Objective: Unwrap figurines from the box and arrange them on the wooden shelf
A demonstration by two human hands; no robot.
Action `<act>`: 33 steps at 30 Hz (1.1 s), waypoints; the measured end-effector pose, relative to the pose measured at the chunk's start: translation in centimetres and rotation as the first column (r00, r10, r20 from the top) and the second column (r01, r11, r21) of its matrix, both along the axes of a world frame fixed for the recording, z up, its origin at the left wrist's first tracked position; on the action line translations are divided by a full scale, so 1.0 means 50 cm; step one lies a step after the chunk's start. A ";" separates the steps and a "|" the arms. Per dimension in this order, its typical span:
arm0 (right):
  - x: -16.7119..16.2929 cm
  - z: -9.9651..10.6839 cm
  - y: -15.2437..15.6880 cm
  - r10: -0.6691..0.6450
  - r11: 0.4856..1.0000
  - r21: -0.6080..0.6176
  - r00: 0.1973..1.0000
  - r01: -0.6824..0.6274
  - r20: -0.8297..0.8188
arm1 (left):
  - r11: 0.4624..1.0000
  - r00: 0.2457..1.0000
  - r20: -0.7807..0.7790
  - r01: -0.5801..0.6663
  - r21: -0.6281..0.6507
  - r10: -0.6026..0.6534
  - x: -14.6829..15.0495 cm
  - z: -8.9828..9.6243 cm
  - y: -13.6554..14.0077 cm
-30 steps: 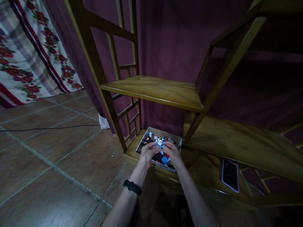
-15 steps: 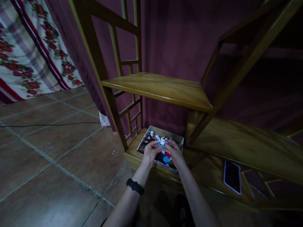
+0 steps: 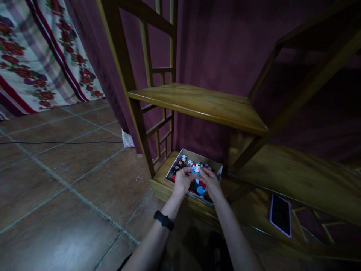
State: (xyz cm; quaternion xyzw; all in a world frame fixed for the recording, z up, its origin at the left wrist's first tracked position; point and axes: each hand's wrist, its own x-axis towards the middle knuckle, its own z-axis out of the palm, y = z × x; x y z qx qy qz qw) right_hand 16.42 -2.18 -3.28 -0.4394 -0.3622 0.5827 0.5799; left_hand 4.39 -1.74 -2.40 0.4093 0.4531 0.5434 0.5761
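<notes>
Between the fingertips of both hands is a small blue and white toy figure [image 3: 196,169], held just above a shallow box. My left hand [image 3: 184,179] pinches it from the left; a black band circles that wrist. From the other side my right hand [image 3: 211,181] grips its edge, fingers closed. Below sits the open cardboard box [image 3: 216,165], full of several small coloured figures, some white and blue, some dark, some red. A round blue piece [image 3: 200,191] lies near its front. My hands cover part of the contents.
The box stands on the low ledge of a wooden shelf unit, under a wooden shelf board [image 3: 197,101]. A phone [image 3: 280,215] with a purple edge lies to the right. At left are a tiled floor [image 3: 50,195], a black cable [image 3: 62,142] and a floral curtain [image 3: 42,64].
The whole view has shifted slightly, so things sit a little further right. Both hands still hold the toy figure over the box, with little visible change in grip.
</notes>
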 end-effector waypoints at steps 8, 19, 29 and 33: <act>-0.001 -0.009 0.002 0.004 1.000 -0.025 1.000 -0.004 0.027 | 0.999 0.999 -0.030 -0.043 0.016 0.044 0.005 -0.009 0.001; 0.006 -0.008 0.003 -0.022 1.000 -0.022 1.000 0.022 -0.022 | 0.998 0.988 0.157 0.000 -0.056 0.009 0.006 0.008 0.000; 0.010 0.016 -0.005 0.024 0.991 0.128 0.997 -0.033 0.075 | 0.999 0.973 0.229 0.012 -0.031 -0.004 -0.007 0.029 -0.005; 0.013 0.013 0.000 0.006 0.996 0.084 0.998 -0.011 0.060 | 0.997 0.972 0.232 0.036 -0.063 -0.021 -0.007 0.033 -0.005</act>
